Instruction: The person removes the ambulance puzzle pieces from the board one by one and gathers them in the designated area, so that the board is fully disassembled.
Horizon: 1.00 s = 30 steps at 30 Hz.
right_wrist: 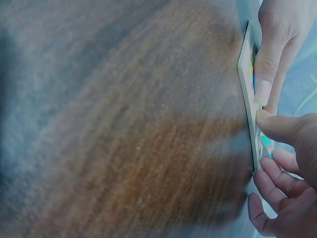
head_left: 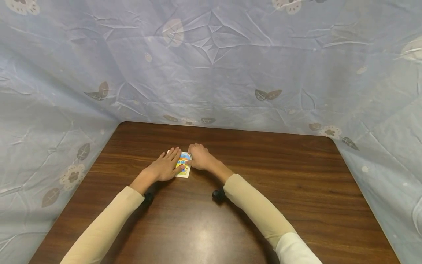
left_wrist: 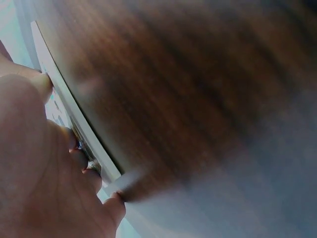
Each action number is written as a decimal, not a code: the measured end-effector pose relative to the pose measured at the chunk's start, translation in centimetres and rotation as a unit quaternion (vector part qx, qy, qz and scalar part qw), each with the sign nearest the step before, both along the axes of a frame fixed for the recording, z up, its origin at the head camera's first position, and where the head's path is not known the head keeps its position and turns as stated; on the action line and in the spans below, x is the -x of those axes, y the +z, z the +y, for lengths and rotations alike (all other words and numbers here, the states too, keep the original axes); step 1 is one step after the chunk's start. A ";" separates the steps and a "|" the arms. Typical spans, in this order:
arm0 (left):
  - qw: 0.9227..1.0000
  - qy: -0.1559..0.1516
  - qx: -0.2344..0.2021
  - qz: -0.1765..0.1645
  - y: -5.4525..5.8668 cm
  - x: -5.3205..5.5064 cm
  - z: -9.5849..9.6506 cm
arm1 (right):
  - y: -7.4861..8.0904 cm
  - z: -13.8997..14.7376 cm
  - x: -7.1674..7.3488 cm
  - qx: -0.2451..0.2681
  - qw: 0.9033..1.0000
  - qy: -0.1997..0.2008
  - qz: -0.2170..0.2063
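Left hand (head_left: 165, 167) flat across picture board (head_left: 185, 172), right hand (head_left: 201, 157) apparently tight on its edge

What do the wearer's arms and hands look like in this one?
The left hand and right hand are gloveless. The left sleeve is long and pale cream; the right sleeve matches, with white cloth higher up. A rounded black piece shows near each cuff.

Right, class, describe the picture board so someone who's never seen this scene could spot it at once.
On the dark brown table, look left of centre, toward its far edge. There, the left hand lies partly over the picture board and the right hand touches its other side. It is pale-edged, printed in blue, yellow and orange, the only bright colours on the table.
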State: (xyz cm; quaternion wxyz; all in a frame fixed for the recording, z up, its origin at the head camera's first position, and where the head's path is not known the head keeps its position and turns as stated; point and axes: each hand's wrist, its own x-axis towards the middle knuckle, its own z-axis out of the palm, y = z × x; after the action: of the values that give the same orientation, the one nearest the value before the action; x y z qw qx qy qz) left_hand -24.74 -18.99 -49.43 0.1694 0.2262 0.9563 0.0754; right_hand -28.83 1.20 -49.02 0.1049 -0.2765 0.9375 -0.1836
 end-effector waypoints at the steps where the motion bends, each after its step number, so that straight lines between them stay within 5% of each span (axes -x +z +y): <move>1: 1.000 0.000 0.000 0.001 0.0 0.0 0.0 | 0.0 0.0 0.0 0.004 1.000 0.001 0.001; 11: 1.000 0.009 -0.004 0.001 -0.1 -0.1 0.2 | -0.1 0.3 -0.1 0.034 0.999 0.003 0.020; 17: 1.000 0.013 -0.005 -0.007 0.0 -0.1 0.2 | -0.3 0.7 -0.2 0.095 0.995 -0.005 0.015; 30: 1.000 0.017 -0.005 -0.012 0.0 -0.3 0.2 | -1.1 1.5 -0.6 0.246 0.968 -0.037 0.017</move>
State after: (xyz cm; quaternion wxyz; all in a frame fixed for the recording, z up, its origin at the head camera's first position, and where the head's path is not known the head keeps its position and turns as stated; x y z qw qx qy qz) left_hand -24.49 -18.74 -49.48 0.1783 0.2101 0.9575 0.0853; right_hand -28.23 2.68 -50.13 0.0107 -0.2621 0.8748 -0.4074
